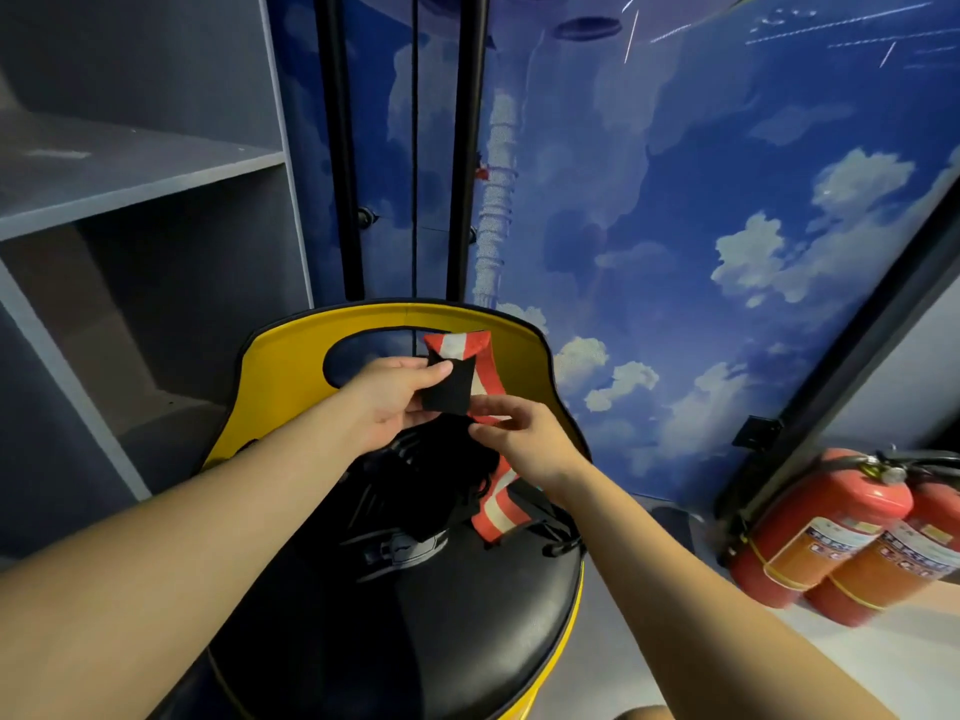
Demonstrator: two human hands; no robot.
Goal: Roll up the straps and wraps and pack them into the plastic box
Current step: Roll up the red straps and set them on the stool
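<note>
Above the round black seat of a yellow chair [291, 371], my two bare hands work a red-and-white striped strap [485, 376]. My left hand [387, 400] pinches the strap's black fabric end [449, 387], thumb on top and fingers curled beneath, holding that flat dark patch just in front of the chair's backrest. My right hand [524, 433] sits just beside it, fingertips pinching the strap's woven edge where the black end meets the stripes.

The strap loops up from my fingers toward the oval cut-out in the backrest, folds over in a soft peak of red and silvery white, then falls behind my right hand and reappears on the seat, where its striped tail [498, 506] lies slack and slightly twisted. The stripes look glossy, like reflective tape on webbing.

A tangled pile of black straps [415, 491] rests on the seat beneath my hands, matte cords and flat bands heaped together, with a dark plastic buckle [400, 550] at the pile's near edge. The seat's cushion is smooth, shiny black, like leather; the backrest is a curved yellow shell trimmed in black.

Right of the chair, two red fire extinguishers [831, 532] stand on the floor, cylindrical, bound with a yellow band. Left of the chair, grey shelving [140, 174] rises with flat matte boards. Behind the chair hangs a blue wall panel [675, 200] printed with white clouds.
</note>
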